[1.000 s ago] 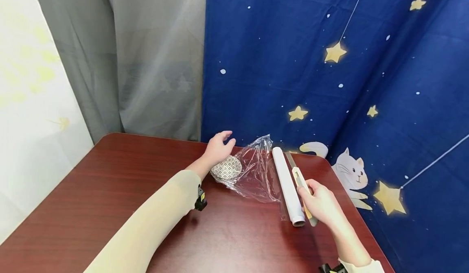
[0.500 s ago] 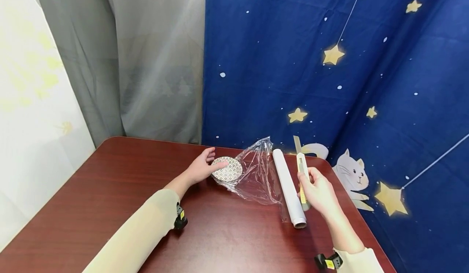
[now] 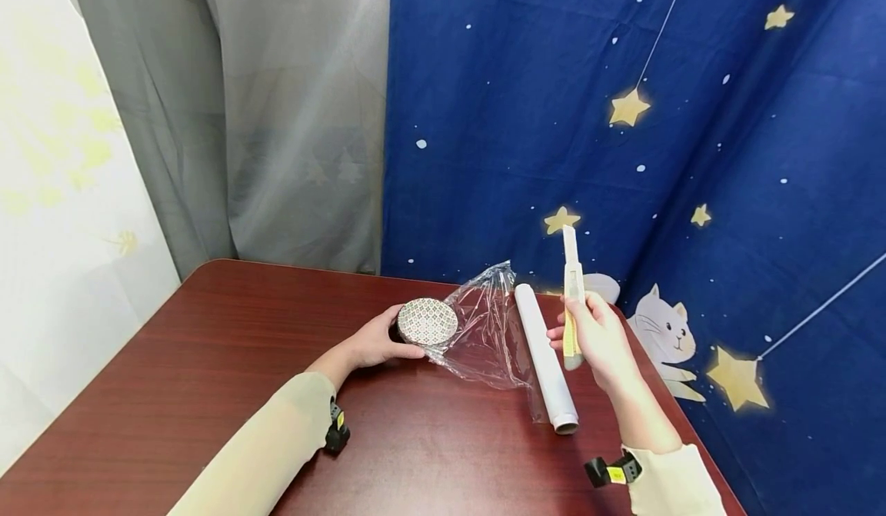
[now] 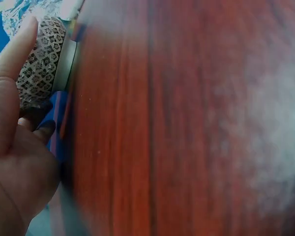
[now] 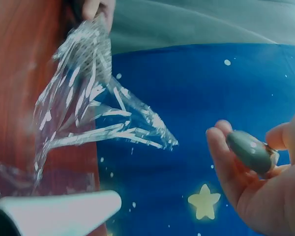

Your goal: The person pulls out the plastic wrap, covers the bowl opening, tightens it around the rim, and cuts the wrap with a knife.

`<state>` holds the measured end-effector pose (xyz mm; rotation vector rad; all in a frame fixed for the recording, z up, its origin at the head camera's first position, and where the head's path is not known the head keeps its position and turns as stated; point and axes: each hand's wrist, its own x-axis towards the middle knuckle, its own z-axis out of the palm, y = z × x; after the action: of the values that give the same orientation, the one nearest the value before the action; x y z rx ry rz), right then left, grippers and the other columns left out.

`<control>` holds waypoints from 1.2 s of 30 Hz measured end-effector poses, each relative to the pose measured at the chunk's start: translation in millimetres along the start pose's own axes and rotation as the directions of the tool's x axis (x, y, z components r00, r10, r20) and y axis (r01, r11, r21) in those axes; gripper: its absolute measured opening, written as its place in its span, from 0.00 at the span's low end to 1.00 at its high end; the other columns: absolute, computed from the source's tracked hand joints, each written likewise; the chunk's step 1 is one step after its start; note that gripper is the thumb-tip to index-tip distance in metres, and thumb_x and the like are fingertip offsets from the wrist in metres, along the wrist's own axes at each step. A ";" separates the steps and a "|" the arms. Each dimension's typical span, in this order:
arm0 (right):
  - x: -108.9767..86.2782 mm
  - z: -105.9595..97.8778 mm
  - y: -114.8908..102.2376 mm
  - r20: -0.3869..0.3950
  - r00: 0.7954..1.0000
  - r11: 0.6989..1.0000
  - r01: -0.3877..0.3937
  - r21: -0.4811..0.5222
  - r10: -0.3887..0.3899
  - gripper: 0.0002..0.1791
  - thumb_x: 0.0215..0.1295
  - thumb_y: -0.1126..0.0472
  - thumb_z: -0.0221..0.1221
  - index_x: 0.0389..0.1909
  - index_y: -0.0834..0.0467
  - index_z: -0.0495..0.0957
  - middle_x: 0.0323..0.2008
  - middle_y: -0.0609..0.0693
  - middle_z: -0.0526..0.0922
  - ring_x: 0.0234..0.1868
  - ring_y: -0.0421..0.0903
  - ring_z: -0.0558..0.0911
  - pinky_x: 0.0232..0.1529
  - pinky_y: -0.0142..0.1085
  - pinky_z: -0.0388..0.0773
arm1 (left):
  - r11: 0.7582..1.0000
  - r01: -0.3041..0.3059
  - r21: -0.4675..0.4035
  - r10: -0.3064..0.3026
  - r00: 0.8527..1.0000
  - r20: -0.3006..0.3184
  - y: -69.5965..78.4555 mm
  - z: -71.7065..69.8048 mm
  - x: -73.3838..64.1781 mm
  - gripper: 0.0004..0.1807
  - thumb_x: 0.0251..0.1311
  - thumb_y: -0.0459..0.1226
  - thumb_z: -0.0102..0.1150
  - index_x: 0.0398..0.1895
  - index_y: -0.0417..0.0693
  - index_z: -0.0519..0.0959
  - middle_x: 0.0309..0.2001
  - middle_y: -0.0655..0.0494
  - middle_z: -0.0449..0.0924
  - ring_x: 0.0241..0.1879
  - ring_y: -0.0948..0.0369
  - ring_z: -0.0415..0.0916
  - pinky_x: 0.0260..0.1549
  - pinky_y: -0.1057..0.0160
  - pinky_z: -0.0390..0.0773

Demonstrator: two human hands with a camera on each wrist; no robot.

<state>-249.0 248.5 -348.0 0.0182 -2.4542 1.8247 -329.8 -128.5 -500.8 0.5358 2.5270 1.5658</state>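
Observation:
A round patterned bowl (image 3: 429,321) stands near the far edge of the table, with clear plastic wrap (image 3: 484,343) clinging about it and spreading to the right. My left hand (image 3: 377,341) grips the bowl's left side, thumb along the front; the left wrist view shows the bowl's lattice-patterned side (image 4: 42,64) beyond the thumb. Held in my right hand (image 3: 601,339) is a utility knife (image 3: 573,285), its blade out and pointing up, over the roll's right side. The right wrist view shows only the knife's grey butt end (image 5: 250,151) between the fingers.
To the right of the wrap lies a white roll of plastic wrap (image 3: 543,354), its film running left toward the bowl. The dark red table (image 3: 415,454) ends at a blue star-printed curtain (image 3: 498,154) and a grey one (image 3: 304,131) behind.
My left hand has come from above and behind the bowl round to its left side and grips it. The right hand has raised the knife from beside the roll and turned it upright.

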 end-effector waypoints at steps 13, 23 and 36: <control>19.1 13.0 -24.4 -0.007 0.997 0.976 -0.076 0.202 0.079 0.32 0.86 0.30 0.41 0.41 0.55 0.73 0.21 0.41 0.71 0.19 0.39 0.73 0.24 0.30 0.77 | 1.000 0.023 -0.013 -0.023 1.000 -0.002 -2.5 0.0 2.1 0.55 0.58 0.48 0.84 0.83 0.41 0.63 0.74 0.43 0.79 0.74 0.50 0.74 0.79 0.44 0.66; 21.6 13.7 -22.2 -0.058 0.993 0.983 -0.096 0.156 0.106 0.32 0.87 0.34 0.44 0.28 0.54 0.72 0.15 0.41 0.69 0.13 0.39 0.70 0.16 0.33 0.72 | 0.998 0.016 -0.056 -0.017 1.000 -0.005 -4.4 1.3 2.7 0.54 0.58 0.46 0.84 0.82 0.40 0.64 0.74 0.42 0.79 0.76 0.47 0.73 0.80 0.40 0.64; 17.0 15.8 -15.1 -0.068 0.994 0.978 -0.065 0.196 0.079 0.21 0.87 0.51 0.36 0.38 0.57 0.72 0.19 0.41 0.71 0.17 0.39 0.71 0.19 0.31 0.72 | 0.997 0.030 -0.067 -0.030 1.000 -0.002 -1.6 1.3 0.7 0.54 0.59 0.45 0.84 0.83 0.40 0.63 0.75 0.41 0.78 0.76 0.47 0.72 0.81 0.40 0.64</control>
<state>-266.0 229.7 -336.9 -0.1271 -2.2462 2.0479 -330.5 -127.8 -502.8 0.4856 2.4624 1.6358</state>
